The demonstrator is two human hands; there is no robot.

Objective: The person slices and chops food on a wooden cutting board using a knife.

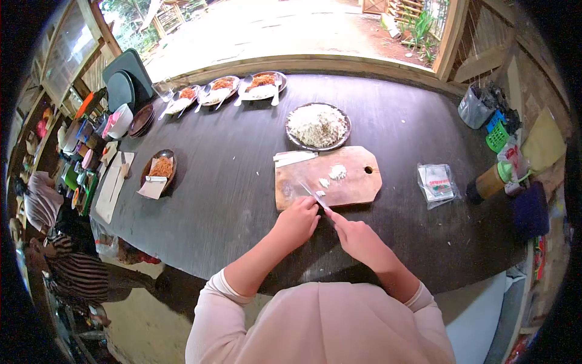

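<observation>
A wooden cutting board (357, 191) with a round hole lies on the dark table in front of me. My right hand (359, 238) is closed around the handle of a knife (320, 201), whose blade points away over the board. At the board's front edge, my left hand (297, 221) has its fingers curled down beside the blade; whatever they hold is hidden. Small chopped white pieces (337, 172) lie in little heaps beyond the knife. On the board's far left corner rests a pale, flat strip (295, 157), and just behind it stands a plate heaped with white shreds (318, 124).
Several plates of food, including one plate (262, 85), line the far edge by the window. A brown bowl (159, 173) sits at left, a plastic packet (436, 184) at right. Baskets (497, 136) and a jar (490, 181) edge the right side. Another person (76, 258) is at far left.
</observation>
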